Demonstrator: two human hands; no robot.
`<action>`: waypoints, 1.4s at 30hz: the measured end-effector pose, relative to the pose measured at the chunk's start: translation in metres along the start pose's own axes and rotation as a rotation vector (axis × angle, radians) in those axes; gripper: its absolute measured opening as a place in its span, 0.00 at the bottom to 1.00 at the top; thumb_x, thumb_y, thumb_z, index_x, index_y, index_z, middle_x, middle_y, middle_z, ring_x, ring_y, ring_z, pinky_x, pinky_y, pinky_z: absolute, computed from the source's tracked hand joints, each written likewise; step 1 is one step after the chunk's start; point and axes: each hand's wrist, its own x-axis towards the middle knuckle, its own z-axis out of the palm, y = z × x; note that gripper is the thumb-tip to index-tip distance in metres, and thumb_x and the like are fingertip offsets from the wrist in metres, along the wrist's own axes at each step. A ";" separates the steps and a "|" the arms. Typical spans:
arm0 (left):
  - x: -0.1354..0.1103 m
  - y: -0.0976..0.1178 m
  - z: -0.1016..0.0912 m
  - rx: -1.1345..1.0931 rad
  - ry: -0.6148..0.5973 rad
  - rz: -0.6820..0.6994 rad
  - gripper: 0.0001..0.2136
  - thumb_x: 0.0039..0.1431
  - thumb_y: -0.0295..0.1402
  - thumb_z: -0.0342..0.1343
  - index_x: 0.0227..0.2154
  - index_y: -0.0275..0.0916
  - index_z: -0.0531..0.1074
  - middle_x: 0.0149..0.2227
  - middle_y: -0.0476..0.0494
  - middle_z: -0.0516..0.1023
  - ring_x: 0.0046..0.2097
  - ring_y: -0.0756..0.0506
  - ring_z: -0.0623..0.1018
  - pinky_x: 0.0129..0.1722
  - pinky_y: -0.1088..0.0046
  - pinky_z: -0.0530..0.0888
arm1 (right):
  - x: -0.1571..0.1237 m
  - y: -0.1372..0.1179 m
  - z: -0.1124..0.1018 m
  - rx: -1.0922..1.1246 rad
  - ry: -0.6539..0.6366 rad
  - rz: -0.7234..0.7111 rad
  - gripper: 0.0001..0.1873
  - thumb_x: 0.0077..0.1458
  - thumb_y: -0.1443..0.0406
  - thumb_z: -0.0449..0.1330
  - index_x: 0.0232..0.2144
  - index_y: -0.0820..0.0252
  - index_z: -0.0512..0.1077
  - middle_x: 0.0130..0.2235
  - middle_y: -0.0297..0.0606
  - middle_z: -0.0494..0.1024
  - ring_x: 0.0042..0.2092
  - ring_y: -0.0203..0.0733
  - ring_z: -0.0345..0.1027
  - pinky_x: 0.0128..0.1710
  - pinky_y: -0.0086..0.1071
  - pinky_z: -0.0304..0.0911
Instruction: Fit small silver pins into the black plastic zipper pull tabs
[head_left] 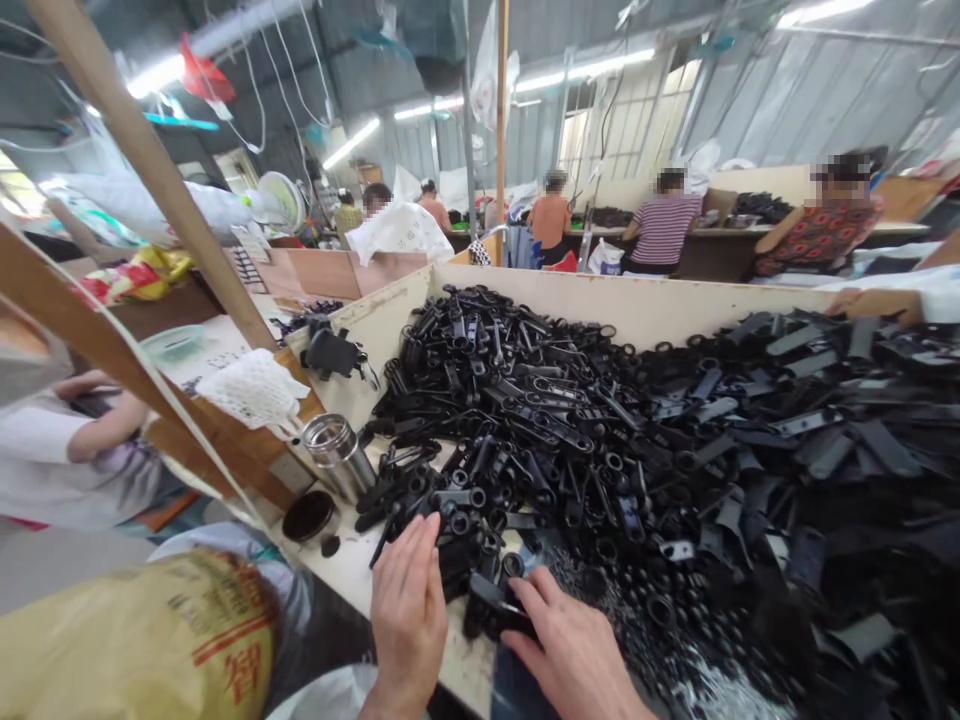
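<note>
My left hand (411,600) is at the front edge of the bench, palm inward, fingers stretched out and side by side. Its fingertips reach the near edge of a heap of black plastic parts (547,400), many with ring-shaped ends. To its right, my right hand (566,635) has thumb and fingers around a black plastic part (487,598) low over the bench top. The far side of that part is hidden among others. Close by on the right lie small black rings (660,610) and small shiny metal pieces (712,690).
A steel cup (339,458) stands left of the heap, near a round black lid (309,516). Flat black strips (847,400) pile up at right. A low board (570,295) borders the back. A yellow sack (142,635) sits at lower left. Several people work beyond.
</note>
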 end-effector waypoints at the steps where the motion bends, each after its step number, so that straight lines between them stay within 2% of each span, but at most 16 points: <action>1: 0.003 -0.005 0.002 0.060 -0.035 0.058 0.18 0.64 0.30 0.56 0.56 0.47 0.77 0.57 0.39 0.80 0.61 0.36 0.74 0.65 0.55 0.59 | 0.005 0.002 0.000 -0.049 -0.026 -0.040 0.19 0.52 0.70 0.66 0.47 0.53 0.75 0.44 0.38 0.80 0.34 0.46 0.81 0.30 0.30 0.70; 4: 0.004 -0.016 0.008 0.257 -0.182 0.200 0.24 0.65 0.28 0.54 0.63 0.51 0.69 0.67 0.42 0.68 0.69 0.35 0.63 0.69 0.50 0.46 | 0.015 0.010 -0.015 -0.076 -0.065 -0.148 0.19 0.53 0.75 0.63 0.46 0.52 0.73 0.43 0.35 0.80 0.34 0.43 0.80 0.31 0.29 0.68; 6: 0.002 -0.022 0.011 0.332 -0.215 0.240 0.25 0.65 0.28 0.54 0.63 0.53 0.68 0.68 0.42 0.66 0.69 0.34 0.63 0.69 0.49 0.44 | 0.022 0.014 -0.034 -0.063 -0.065 -0.224 0.18 0.55 0.75 0.61 0.46 0.52 0.72 0.44 0.34 0.79 0.36 0.41 0.79 0.33 0.28 0.68; 10: 0.007 -0.029 0.021 0.320 -0.135 0.219 0.24 0.65 0.29 0.56 0.61 0.55 0.70 0.64 0.41 0.73 0.63 0.34 0.71 0.65 0.51 0.50 | 0.045 0.013 -0.063 -0.151 -0.093 -0.460 0.14 0.63 0.74 0.57 0.46 0.54 0.71 0.48 0.36 0.78 0.39 0.40 0.77 0.33 0.28 0.65; 14: 0.012 -0.027 0.031 0.303 -0.047 0.169 0.22 0.64 0.30 0.56 0.60 0.54 0.72 0.61 0.39 0.76 0.61 0.33 0.72 0.63 0.49 0.53 | 0.079 0.007 -0.063 -0.260 -0.174 -0.617 0.10 0.67 0.72 0.56 0.47 0.54 0.72 0.48 0.35 0.77 0.38 0.38 0.74 0.30 0.29 0.62; 17: 0.004 -0.021 0.031 0.347 -0.031 0.200 0.26 0.64 0.31 0.55 0.65 0.53 0.66 0.68 0.37 0.66 0.66 0.30 0.65 0.64 0.44 0.50 | 0.093 0.009 -0.059 -0.271 -0.217 -0.622 0.11 0.67 0.70 0.57 0.48 0.54 0.73 0.48 0.35 0.76 0.39 0.38 0.74 0.31 0.28 0.62; 19: -0.006 -0.017 0.030 0.345 -0.076 0.247 0.29 0.63 0.33 0.56 0.67 0.53 0.61 0.72 0.38 0.57 0.70 0.28 0.59 0.66 0.40 0.46 | 0.097 0.012 -0.064 -0.249 -0.255 -0.612 0.14 0.66 0.70 0.57 0.52 0.53 0.72 0.48 0.35 0.76 0.40 0.38 0.74 0.32 0.28 0.63; 21: -0.017 -0.015 0.031 0.346 -0.131 0.275 0.32 0.62 0.35 0.57 0.69 0.53 0.58 0.73 0.39 0.52 0.70 0.27 0.57 0.66 0.37 0.43 | 0.102 0.016 -0.073 -0.219 -0.283 -0.591 0.18 0.66 0.69 0.58 0.56 0.51 0.71 0.50 0.35 0.75 0.40 0.37 0.74 0.32 0.26 0.63; 23: -0.024 -0.014 0.035 0.378 -0.166 0.271 0.33 0.62 0.34 0.58 0.69 0.53 0.57 0.74 0.39 0.51 0.70 0.26 0.58 0.67 0.35 0.42 | 0.116 0.018 -0.083 -0.210 -0.248 -0.546 0.18 0.65 0.70 0.57 0.55 0.51 0.72 0.51 0.35 0.75 0.40 0.36 0.74 0.33 0.26 0.63; 26: -0.028 -0.013 0.039 0.439 -0.188 0.253 0.34 0.63 0.32 0.57 0.70 0.55 0.54 0.75 0.40 0.47 0.70 0.26 0.59 0.66 0.34 0.42 | 0.154 0.007 -0.088 -0.283 -0.117 -0.470 0.14 0.67 0.71 0.54 0.51 0.56 0.75 0.50 0.37 0.76 0.41 0.37 0.74 0.35 0.27 0.65; 28: -0.027 -0.011 0.041 0.466 -0.189 0.251 0.35 0.64 0.31 0.56 0.70 0.57 0.50 0.75 0.42 0.44 0.70 0.27 0.59 0.66 0.34 0.43 | 0.183 -0.007 -0.078 -0.316 -0.089 -0.442 0.12 0.69 0.68 0.53 0.46 0.61 0.76 0.48 0.42 0.78 0.44 0.43 0.74 0.36 0.31 0.66; 32: -0.025 -0.010 0.043 0.521 -0.147 0.283 0.36 0.65 0.29 0.54 0.70 0.59 0.47 0.76 0.43 0.41 0.71 0.28 0.57 0.65 0.33 0.45 | 0.223 -0.026 -0.044 -0.390 -0.158 -0.423 0.05 0.62 0.70 0.61 0.36 0.61 0.78 0.40 0.42 0.80 0.42 0.45 0.73 0.34 0.33 0.68; 34: -0.024 -0.012 0.046 0.534 -0.121 0.298 0.36 0.64 0.30 0.55 0.70 0.61 0.48 0.76 0.42 0.41 0.71 0.27 0.56 0.65 0.32 0.46 | 0.228 -0.021 -0.033 -0.432 -0.165 -0.391 0.05 0.62 0.70 0.61 0.34 0.61 0.78 0.39 0.42 0.80 0.43 0.47 0.72 0.36 0.35 0.68; 36: -0.022 -0.014 0.048 0.540 -0.111 0.308 0.36 0.64 0.31 0.56 0.70 0.62 0.50 0.76 0.41 0.42 0.71 0.26 0.57 0.64 0.31 0.47 | 0.223 -0.010 -0.031 -0.463 -0.144 -0.386 0.07 0.65 0.69 0.58 0.37 0.61 0.77 0.42 0.42 0.80 0.45 0.48 0.70 0.39 0.37 0.68; 42: -0.021 -0.015 0.046 0.562 -0.159 0.307 0.35 0.63 0.32 0.57 0.69 0.63 0.51 0.76 0.42 0.42 0.69 0.25 0.60 0.63 0.29 0.49 | 0.203 0.033 -0.062 -0.503 -0.088 -0.472 0.08 0.69 0.68 0.54 0.40 0.59 0.74 0.44 0.40 0.77 0.45 0.47 0.66 0.39 0.38 0.64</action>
